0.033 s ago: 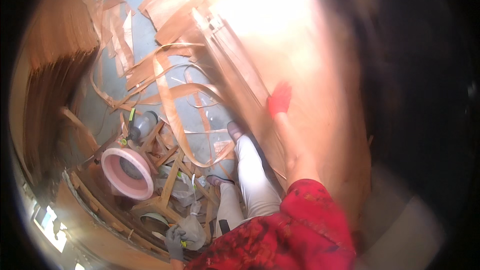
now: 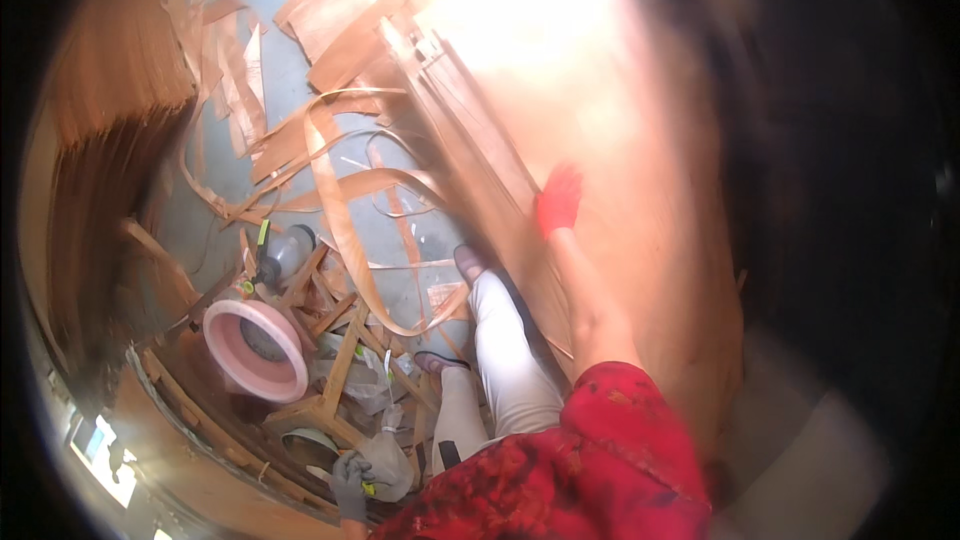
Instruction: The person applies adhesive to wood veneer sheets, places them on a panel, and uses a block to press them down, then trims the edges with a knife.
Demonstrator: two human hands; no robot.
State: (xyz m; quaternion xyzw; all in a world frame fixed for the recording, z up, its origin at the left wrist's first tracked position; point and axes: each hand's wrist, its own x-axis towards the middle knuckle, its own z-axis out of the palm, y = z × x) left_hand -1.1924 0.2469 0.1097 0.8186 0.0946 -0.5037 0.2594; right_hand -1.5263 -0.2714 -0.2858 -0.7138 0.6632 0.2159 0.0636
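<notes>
My right hand (image 2: pixel 560 198), in a red glove, lies flat near the left edge of a broad stack of thin wood sheets (image 2: pixel 640 280), its fingers stretched out. My left hand (image 2: pixel 350 478), in a grey glove, is low at the left, with its fingers curled. A small yellow-green piece (image 2: pixel 369 489) shows at its fingers; what the hand holds is too small to make out. Beside that hand is a whitish plastic bag (image 2: pixel 386 462). Strips of wood (image 2: pixel 480 125) lie along the stack's left side.
A pink basin (image 2: pixel 254 348) stands at the left by wooden bars (image 2: pixel 343 360) and a clear bottle (image 2: pixel 291 248). Curled veneer strips (image 2: pixel 340 215) litter the blue-grey floor beyond my feet. Another tall stack of sheets (image 2: pixel 125 70) rises at the far left. Glare washes out the far end.
</notes>
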